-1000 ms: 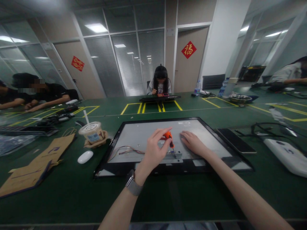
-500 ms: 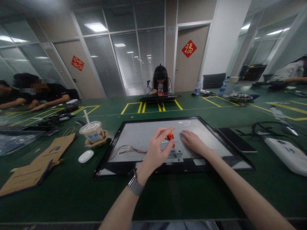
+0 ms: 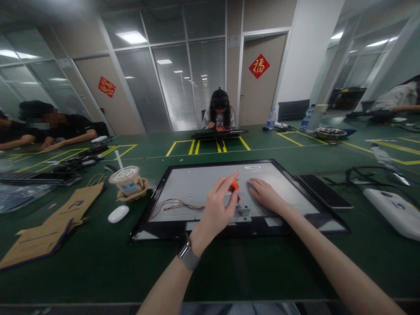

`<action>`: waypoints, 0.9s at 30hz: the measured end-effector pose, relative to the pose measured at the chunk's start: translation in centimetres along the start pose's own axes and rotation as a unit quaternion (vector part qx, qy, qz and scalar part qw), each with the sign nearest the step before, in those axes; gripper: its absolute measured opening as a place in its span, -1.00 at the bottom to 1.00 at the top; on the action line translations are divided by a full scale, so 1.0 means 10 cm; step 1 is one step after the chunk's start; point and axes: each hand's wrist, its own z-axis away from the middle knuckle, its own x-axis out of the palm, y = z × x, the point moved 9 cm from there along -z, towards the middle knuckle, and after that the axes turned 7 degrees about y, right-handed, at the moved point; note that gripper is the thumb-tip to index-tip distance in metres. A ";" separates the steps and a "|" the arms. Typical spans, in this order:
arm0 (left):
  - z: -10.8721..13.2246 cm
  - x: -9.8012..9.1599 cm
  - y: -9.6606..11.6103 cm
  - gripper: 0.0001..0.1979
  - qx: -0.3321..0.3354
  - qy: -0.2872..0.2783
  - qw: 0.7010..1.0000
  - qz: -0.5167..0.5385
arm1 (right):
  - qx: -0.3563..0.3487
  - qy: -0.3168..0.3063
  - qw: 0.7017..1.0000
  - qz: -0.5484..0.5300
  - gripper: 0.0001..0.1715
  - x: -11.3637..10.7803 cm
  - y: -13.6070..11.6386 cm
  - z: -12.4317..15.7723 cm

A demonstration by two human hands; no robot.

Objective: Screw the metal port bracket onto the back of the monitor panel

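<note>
A flat panel (image 3: 197,183), pale metal with a black frame, lies on the green table before me; it looks like the back of a monitor screen. My left hand (image 3: 219,203), a watch on its wrist, is closed around the orange and black handle of a screwdriver (image 3: 235,186). The screwdriver stands nearly upright, its lower end at a small metal bracket (image 3: 243,214) near the panel's front edge. Flat on the metal, to the right of the screwdriver, rests my right hand (image 3: 265,193) with fingers stretched out. Thin wires (image 3: 177,203) run across the panel's left part.
Left of the panel are a drink cup (image 3: 126,180) in a cardboard holder, a white mouse (image 3: 118,214) and a brown paper bag (image 3: 62,221). A black phone (image 3: 323,191), cables and a white case (image 3: 393,212) lie to the right. Across the table sits a person (image 3: 219,113).
My left fingers have shifted around the screwdriver handle, with thumb and fingertips now closer together. My right hand has stayed in place on the panel.
</note>
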 end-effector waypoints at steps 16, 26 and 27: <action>-0.01 -0.03 -0.17 -0.63 -0.046 0.020 0.999 -0.005 | -0.003 0.005 1.000 0.000 -0.55 -0.01 0.00 0.00; -0.03 -0.04 -0.12 -0.67 -0.044 0.019 0.999 0.008 | 0.001 -0.004 1.000 -0.009 -0.54 -0.03 -0.01 0.00; -0.04 -0.04 -0.12 -0.68 -0.043 0.013 0.999 0.009 | 0.003 -0.003 1.000 -0.011 -0.54 -0.03 -0.01 0.00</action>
